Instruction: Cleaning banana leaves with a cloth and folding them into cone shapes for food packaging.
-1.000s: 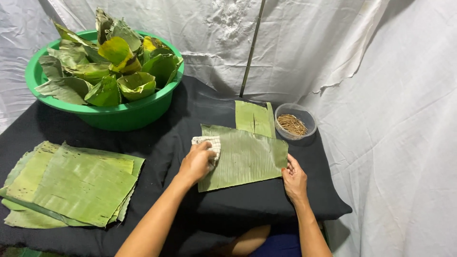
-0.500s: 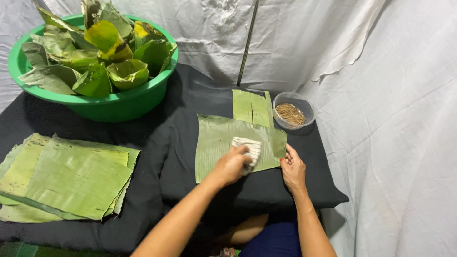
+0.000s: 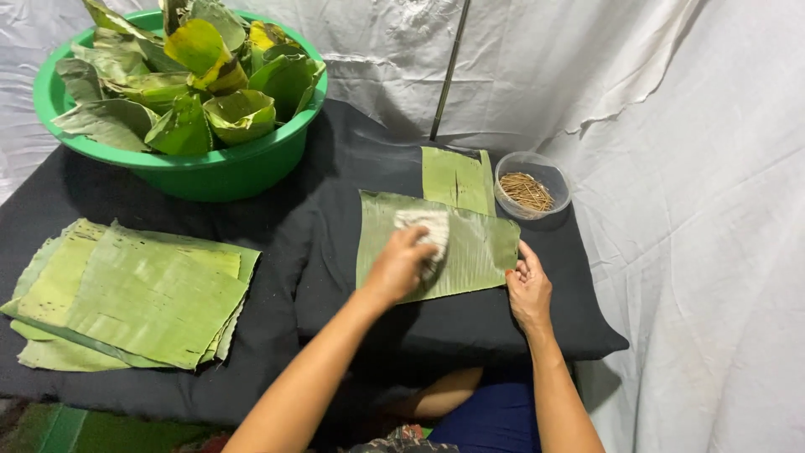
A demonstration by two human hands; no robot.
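A rectangular banana leaf piece lies flat on the black cloth in front of me. My left hand presses a small white rag onto the middle of that leaf. At the leaf's right edge, my right hand rests with its fingers holding the leaf down. A smaller leaf piece lies just beyond, partly under the big one.
A green basin full of folded leaf cups stands at the back left. A stack of cut banana leaves lies at the left. A clear round tub of thin wooden picks sits at the back right. White sheeting hangs behind and to the right.
My left hand has slid the white rag across the leaf, from its left end toward the right and then back to the middle. My right hand stays at the leaf's right edge.
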